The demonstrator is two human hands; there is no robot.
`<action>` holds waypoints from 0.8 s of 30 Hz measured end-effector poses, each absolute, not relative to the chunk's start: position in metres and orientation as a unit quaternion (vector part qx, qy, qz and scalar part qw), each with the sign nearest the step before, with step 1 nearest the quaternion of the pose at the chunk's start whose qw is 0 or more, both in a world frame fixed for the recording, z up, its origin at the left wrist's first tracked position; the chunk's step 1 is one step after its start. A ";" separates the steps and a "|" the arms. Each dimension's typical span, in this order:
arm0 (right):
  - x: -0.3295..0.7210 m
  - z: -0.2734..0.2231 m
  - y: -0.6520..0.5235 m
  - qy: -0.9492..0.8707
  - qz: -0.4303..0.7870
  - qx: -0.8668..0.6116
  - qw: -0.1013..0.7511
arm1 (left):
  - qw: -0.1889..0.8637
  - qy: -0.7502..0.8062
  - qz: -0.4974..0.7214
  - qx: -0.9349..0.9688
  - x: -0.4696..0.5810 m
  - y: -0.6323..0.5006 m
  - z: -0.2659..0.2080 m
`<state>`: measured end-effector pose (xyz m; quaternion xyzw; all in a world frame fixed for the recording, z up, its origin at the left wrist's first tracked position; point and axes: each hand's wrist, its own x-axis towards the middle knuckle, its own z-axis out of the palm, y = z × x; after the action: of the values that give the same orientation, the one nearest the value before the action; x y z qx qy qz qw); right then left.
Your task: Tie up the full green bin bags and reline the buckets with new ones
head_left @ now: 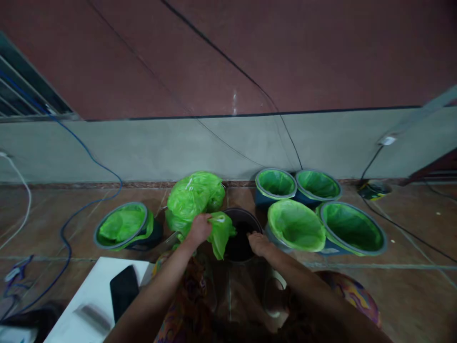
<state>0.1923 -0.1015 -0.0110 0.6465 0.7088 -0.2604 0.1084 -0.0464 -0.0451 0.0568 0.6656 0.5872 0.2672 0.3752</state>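
My left hand (200,229) is closed round the gathered top of a small green plastic bag (220,238), which hangs over the left side of a dark bin (260,219). My right hand (257,243) grips the right rim of that bin, with its fingers curled over the edge. The inside of the bin is dark, and I cannot make out what is in it. Close beyond my left hand, a pile of full green bags (193,195) rests on the floor by the wall.
To the right stand several bins lined with green bags, among them a grey-rimmed bin (380,238). Another lined bin (98,236) is at the left. A white table (80,290) holds a black phone (124,290). A blue cable (64,233) crosses the tiled floor.
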 end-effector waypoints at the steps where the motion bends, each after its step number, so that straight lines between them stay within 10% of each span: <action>1: 0.195 -0.008 -0.098 0.713 -0.262 0.639 0.116 | 0.408 0.590 0.240 0.654 -0.034 -0.042 0.045; 13: 0.212 -0.022 -0.078 0.678 -0.391 0.622 -0.025 | 0.792 0.408 0.161 0.424 0.041 -0.022 -0.057; 24: 0.254 -0.027 -0.050 0.592 -0.568 0.563 0.096 | 0.265 0.553 -0.094 0.784 0.021 0.009 -0.033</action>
<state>0.2539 -0.0502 -0.0275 0.5634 0.5919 -0.5682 0.0963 0.0213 0.0086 -0.0330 0.7845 0.5528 -0.0937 0.2650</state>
